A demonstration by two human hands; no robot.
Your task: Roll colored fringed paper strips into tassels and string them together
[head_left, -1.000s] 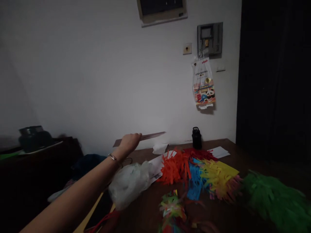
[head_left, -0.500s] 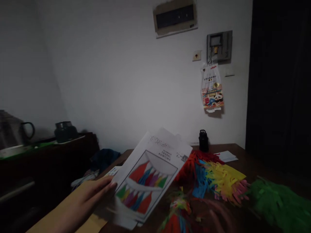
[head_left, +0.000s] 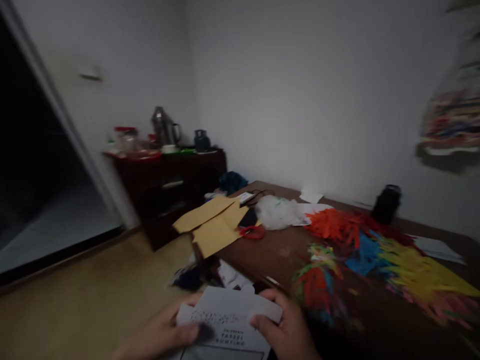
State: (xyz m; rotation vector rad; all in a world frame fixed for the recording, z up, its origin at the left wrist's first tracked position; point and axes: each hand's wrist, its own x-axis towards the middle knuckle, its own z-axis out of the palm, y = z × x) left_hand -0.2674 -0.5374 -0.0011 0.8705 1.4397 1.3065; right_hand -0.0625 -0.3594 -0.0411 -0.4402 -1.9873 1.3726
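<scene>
A white printed instruction sheet, headed with words like "TASSEL BUNTING", is held low in front of me, its bottom running out of view. My left hand grips its left edge, thumb on top. On the opposite edge my right hand pinches it between thumb and fingers. More than one layer of paper seems to show at the top. Right of my hands, on the brown table, lies a multicoloured tassel bundle. Beyond it are orange, blue and yellow fringed paper pieces.
Tan envelopes or card sheets overhang the table's left end, beside red-handled scissors and a crumpled clear plastic bag. A black lantern-like object stands near the wall. To the left, a dark cabinet carries jars and a kettle.
My view has swung left. The sheet has come down closer to me and turned upright to read. My right hand, earlier near the tassels, now grips the sheet too.
</scene>
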